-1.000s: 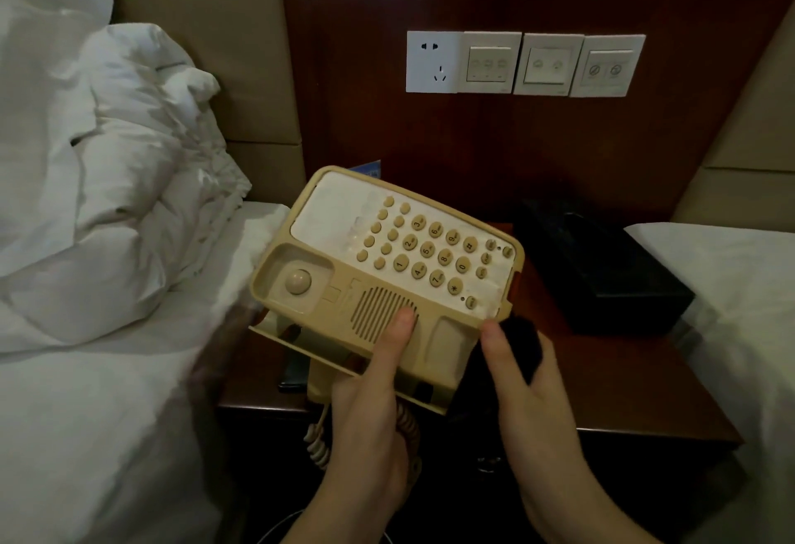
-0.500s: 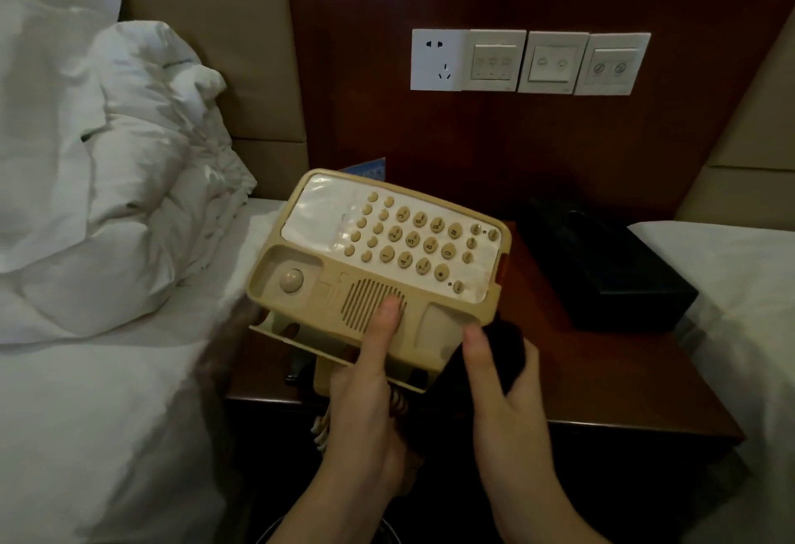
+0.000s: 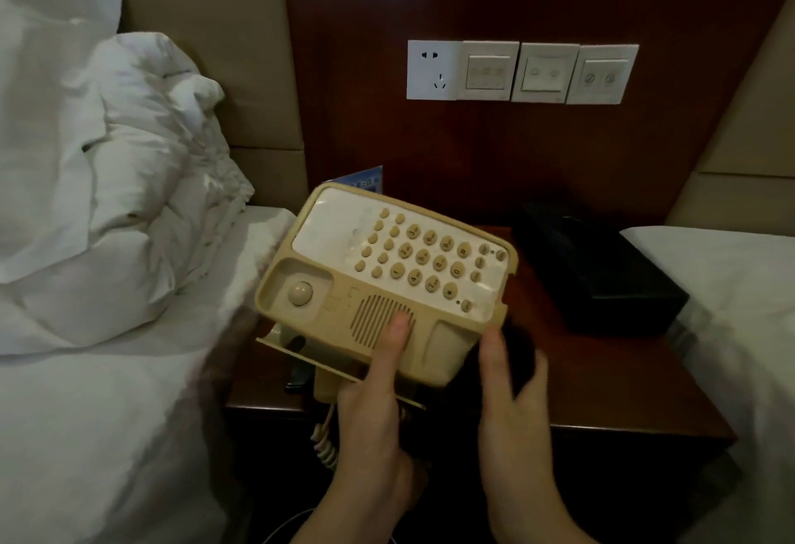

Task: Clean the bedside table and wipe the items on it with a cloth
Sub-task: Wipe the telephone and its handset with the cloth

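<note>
A beige telephone base point(image 3: 387, 277) is tilted up above the dark wooden bedside table point(image 3: 611, 388), its keypad facing me. My left hand point(image 3: 378, 406) grips its near edge, thumb lying on the speaker grille, fingers hidden underneath. My right hand point(image 3: 512, 393) holds a dark cloth point(image 3: 518, 354) against the base's lower right corner; the cloth is mostly hidden in shadow. The beige handset point(image 3: 327, 384) lies on the table under the base, with its coiled cord point(image 3: 325, 440) hanging over the front edge.
A black tissue box point(image 3: 602, 268) stands at the table's back right. A small blue card point(image 3: 365, 182) stands behind the phone. White bedding point(image 3: 107, 208) lies to the left, another white bed point(image 3: 731, 285) to the right. Wall sockets and switches point(image 3: 520, 72) sit above.
The phone base has shifted slightly in my left hand's grip. My right hand with the cloth stays at its lower right corner, moving a little.
</note>
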### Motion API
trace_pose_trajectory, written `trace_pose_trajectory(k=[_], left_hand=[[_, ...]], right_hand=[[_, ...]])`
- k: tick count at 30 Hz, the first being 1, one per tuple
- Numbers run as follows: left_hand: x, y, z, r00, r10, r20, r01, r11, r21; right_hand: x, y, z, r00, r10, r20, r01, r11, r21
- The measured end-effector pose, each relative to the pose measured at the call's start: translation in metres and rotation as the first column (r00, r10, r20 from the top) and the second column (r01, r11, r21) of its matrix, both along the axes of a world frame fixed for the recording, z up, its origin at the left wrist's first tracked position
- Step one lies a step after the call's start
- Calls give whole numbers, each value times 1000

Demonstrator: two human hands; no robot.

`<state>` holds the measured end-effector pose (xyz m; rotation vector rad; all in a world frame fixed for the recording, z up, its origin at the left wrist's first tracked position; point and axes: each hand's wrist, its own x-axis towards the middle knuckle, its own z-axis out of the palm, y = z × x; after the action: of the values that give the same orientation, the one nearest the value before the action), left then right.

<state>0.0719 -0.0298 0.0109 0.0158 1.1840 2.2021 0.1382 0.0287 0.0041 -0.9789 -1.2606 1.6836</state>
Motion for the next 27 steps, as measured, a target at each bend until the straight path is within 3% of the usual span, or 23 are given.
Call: trace_pose_trajectory(k=[5,13,19,22,27], left_hand=[[-4,-4,0,1000,-13,-25,13,1000,-7],[13,6,-1,992,-13,-128,15,1000,13],[5,0,0,999,10,-49,-8,1000,28],[4,0,3,998,0,-68,1,1000,15],[8,5,2,993,-49,-107,45,998,-33]], right_hand=[[-3,2,1,999,46,-10,-46,999,13],[10,62,28,986,-161,-53,162,987,18],[8,1,-7,999,17,50,-15,999,-40],[7,14,-1,997,37,63,-37,999,-1],[14,73,21,992,-103,-75,105,994,25]])
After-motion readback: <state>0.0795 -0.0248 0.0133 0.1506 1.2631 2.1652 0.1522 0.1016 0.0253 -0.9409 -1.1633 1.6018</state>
